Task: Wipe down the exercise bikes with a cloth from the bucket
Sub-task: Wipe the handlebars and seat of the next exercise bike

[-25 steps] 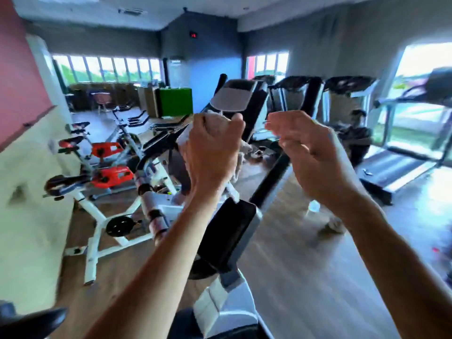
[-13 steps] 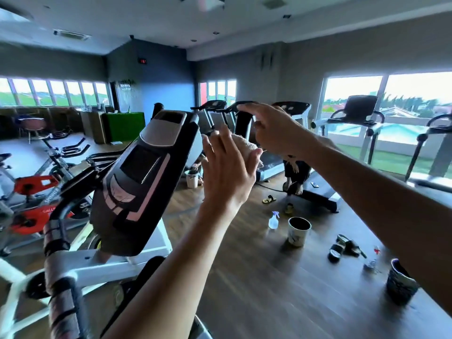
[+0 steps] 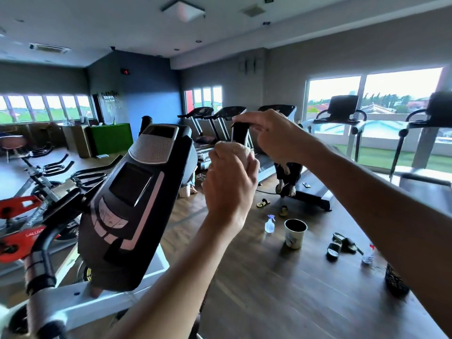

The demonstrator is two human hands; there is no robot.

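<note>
The fingers (image 3: 221,157) of the left hand (image 3: 227,184) were curled round a small wad of pale cloth (image 3: 236,149), bunched so that only its fuzzy top showed above the knuckles. The right hand (image 3: 274,135) hovered just above and beyond it, fingers bent as if pinching at a corner or a loose thread of the cloth; I could not tell whether they actually held anything.

The cloth looked soft, light and limp, the sort of thing that would squash to any shape and flop if held by one edge. My guess was that it wanted spreading flat over the palm, gripped by the folded bulk rather than a corner, so it could press evenly on a surface.

Just to the left of the hands stood the exercise bike's console (image 3: 137,199), tilted, hard and glossy, with a screen and buttons that I judged would need only light pressure. A dark bucket (image 3: 294,234) stood on the wooden floor (image 3: 256,289) below, a spray bottle (image 3: 269,223) just beside it.
</note>
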